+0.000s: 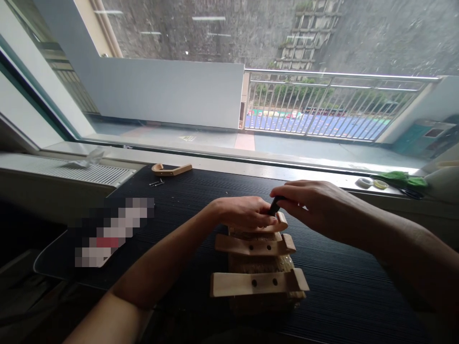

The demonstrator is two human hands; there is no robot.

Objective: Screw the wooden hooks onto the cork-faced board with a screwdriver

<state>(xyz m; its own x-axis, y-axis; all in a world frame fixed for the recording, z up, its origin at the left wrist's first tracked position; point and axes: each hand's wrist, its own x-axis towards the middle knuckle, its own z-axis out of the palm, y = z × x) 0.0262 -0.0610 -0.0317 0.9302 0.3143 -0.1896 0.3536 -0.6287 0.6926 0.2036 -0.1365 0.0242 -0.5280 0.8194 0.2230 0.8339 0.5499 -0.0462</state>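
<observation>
My right hand [310, 203] is closed around a black screwdriver-like tool [276, 206], held at a slant; its tip is hidden. My left hand [245, 211] presses its fingers on the farthest wooden hook [281, 221], right beside the tool, and covers most of that piece. Nearer to me lie a second wooden hook [238, 245] and a third wooden hook [234, 284], each with two dark holes and a raised right end. All three rest crosswise on a block [247, 263] that looks wrapped in shiny clear film.
Another wooden hook [175, 170] lies at the back of the black table [186, 191], by several small screws [157, 182]. A blurred-out flat object [114, 234] is at left. Tape rolls [365, 182] and a green item [403, 179] lie on the windowsill; a vent grille [68, 169] borders the left.
</observation>
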